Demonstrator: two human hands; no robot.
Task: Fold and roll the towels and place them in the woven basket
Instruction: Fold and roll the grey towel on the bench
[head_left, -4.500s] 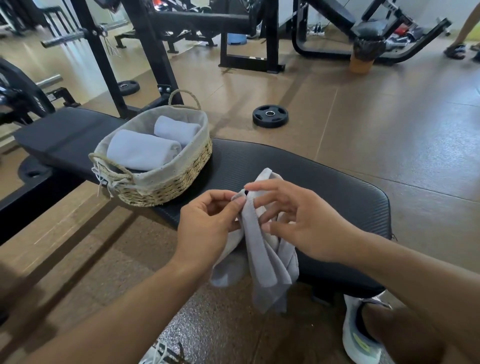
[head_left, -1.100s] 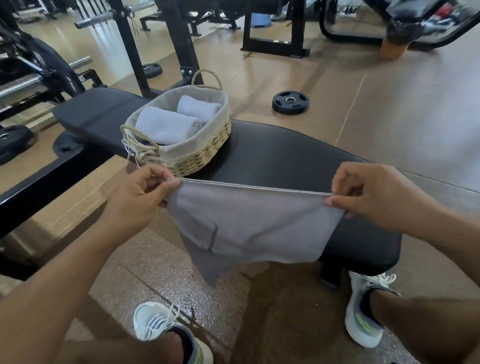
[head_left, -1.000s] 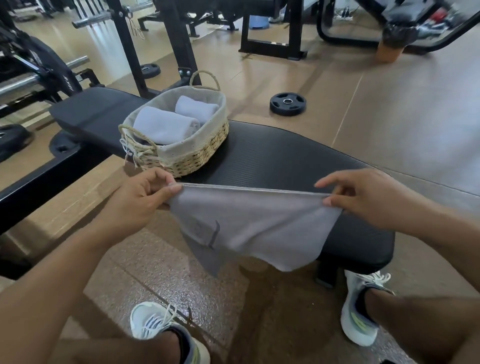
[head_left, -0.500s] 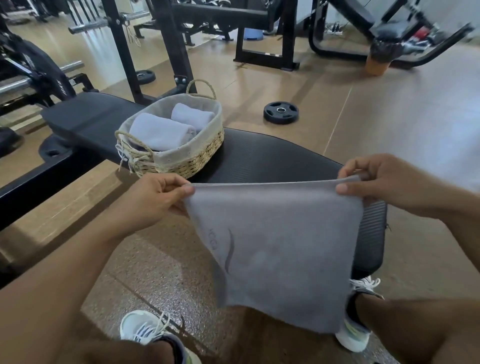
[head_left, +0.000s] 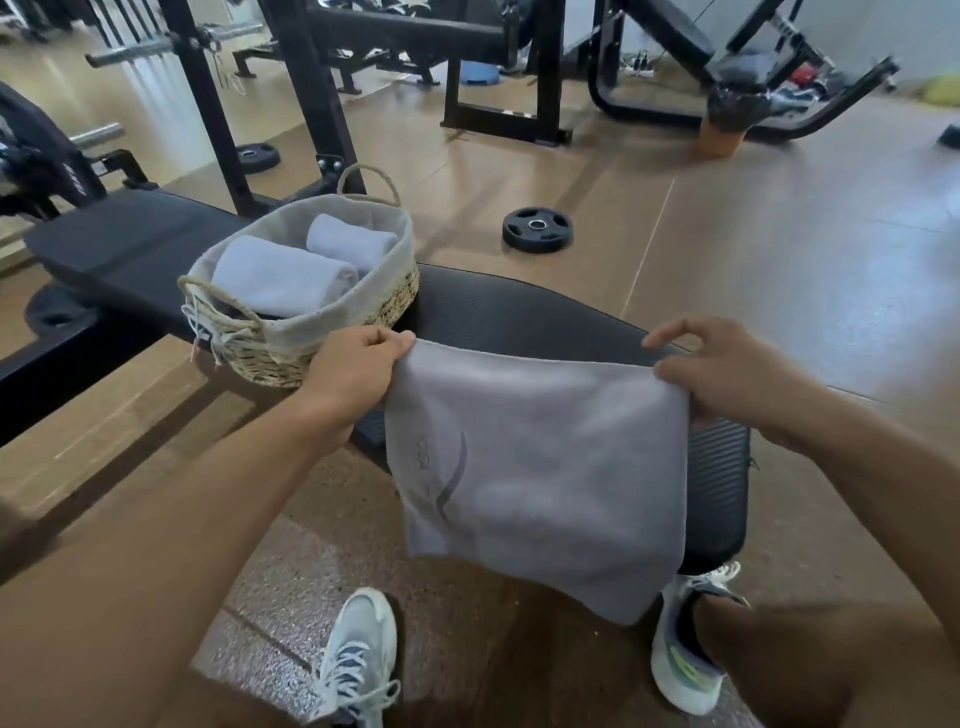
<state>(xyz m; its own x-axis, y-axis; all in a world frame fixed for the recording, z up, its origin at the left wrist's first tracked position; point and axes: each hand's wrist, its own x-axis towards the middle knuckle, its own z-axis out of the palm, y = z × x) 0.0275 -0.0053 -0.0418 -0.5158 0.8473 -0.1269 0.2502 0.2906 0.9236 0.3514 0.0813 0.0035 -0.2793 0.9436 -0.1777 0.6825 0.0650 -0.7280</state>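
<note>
- Over the black padded tabletop: grey towel hangs spread flat, top edge stretched betw. both hands, lower part draped past the tabletop's near edge.
- L hand: grip pinched on towel's top-left corner, just beside the woven basket.
- R hand: thumb + curled fingers pinch the top-right corner; index finger lifted off it.
- Vs 0.5 s ago: both hands have moved fwd w/ the towel, so its top edge now lies further over the tabletop; towel still fully opened, logo at left.
- Vs 4.5 s ago: towel was bunched betw. the hands, now unfurled.
- Basket sits on tabletop as before, 2 rolled towels inside, side by side.
- 2 pale sneakers on the floor below.
</note>
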